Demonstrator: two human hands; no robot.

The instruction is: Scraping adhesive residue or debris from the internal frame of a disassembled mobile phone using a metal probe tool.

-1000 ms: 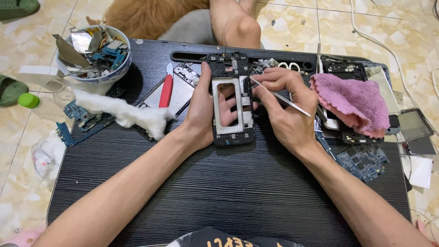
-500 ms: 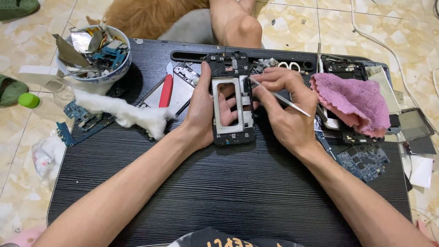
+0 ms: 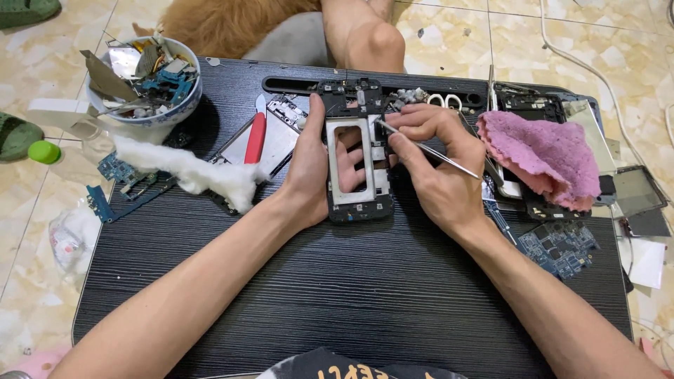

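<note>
The fingers [image 3: 411,130] of the right hand [image 3: 439,168] pinch a pair of thin metal tweezers [image 3: 428,149] narrowly, pen-fashion, with the tip set against the right edge of a black phone frame [image 3: 354,158], near its far end. The left hand [image 3: 309,172] cups the frame from the left, thumb lying along its edge and fingers curled beneath, showing through the rectangular opening; it holds the frame tilted just above the black counter [image 3: 337,295], at the middle of the far half.

By the look of it, the step in hand is picking at a small part or connector on the frame's edge. The next move calls for a steady tip and light pressure, with the left hand keeping the frame from twisting.

Further out, a pink cloth [image 3: 540,154] lies just right of the right hand, and a blue circuit board [image 3: 558,249] sits nearer on that side. To the left lie a wad of white cotton [image 3: 189,172] and a red-handled tool [image 3: 255,138]. A bowl [image 3: 144,88] full of scrap parts stands at the far left corner.
</note>
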